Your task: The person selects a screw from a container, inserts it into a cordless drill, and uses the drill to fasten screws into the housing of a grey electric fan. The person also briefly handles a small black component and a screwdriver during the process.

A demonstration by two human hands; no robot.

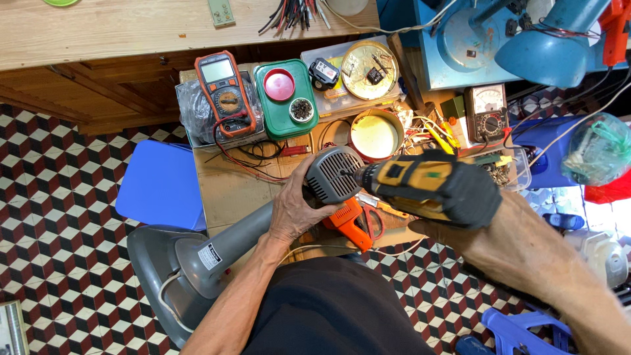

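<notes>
Right hand (453, 227) mostly hidden behind the yellow-and-black cordless drill (427, 187); fingers not visible. Drill's bit tip too small to make out where it meets the grey fan motor housing (333, 174). Left hand (296, 207) covers the housing's near side. Orange tool (355, 223) partly hidden under housing and drill; kind unclear. Fan base (154, 279) partly behind left forearm. Blue desk lamp (549, 46) cut off by top edge. Blue plastic stool (519, 332) cut by bottom edge.
</notes>
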